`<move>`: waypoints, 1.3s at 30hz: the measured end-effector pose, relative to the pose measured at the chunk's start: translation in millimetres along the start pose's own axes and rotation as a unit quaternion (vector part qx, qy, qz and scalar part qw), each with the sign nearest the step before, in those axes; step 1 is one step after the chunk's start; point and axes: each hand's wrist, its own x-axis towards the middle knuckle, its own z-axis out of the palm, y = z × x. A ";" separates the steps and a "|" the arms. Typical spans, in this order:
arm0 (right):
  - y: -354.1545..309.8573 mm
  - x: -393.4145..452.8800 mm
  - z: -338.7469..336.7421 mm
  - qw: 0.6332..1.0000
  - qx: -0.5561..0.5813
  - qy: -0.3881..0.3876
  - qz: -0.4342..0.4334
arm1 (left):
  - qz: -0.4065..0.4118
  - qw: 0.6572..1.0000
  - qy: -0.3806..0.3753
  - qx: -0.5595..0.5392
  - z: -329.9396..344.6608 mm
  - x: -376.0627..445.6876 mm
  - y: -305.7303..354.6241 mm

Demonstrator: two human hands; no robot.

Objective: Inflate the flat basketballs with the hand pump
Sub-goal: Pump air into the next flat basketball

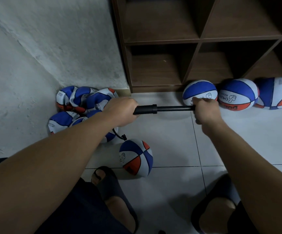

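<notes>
Both hands gripping pump (164, 109): left hand (122, 111) curling round barrel, right hand (205, 109) round handle, rod extended | ball (136, 157) sitting near, hose-fed | pumping; next likely pushing handle in

"CHIL…" beside thumbs-up logo on middle inflated basketball (238, 96), other ball prints too blurred

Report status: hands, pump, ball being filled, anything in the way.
Left hand grips pump barrel, right hand grips handle, rod extended. Hose runs to ball by the feet. Nothing in the way.
</notes>
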 end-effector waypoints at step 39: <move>18.1 -26.7 37.2 0.994 -0.057 -0.041 -0.079 | 0.052 0.999 -0.007 0.009 0.3 -0.6 30.8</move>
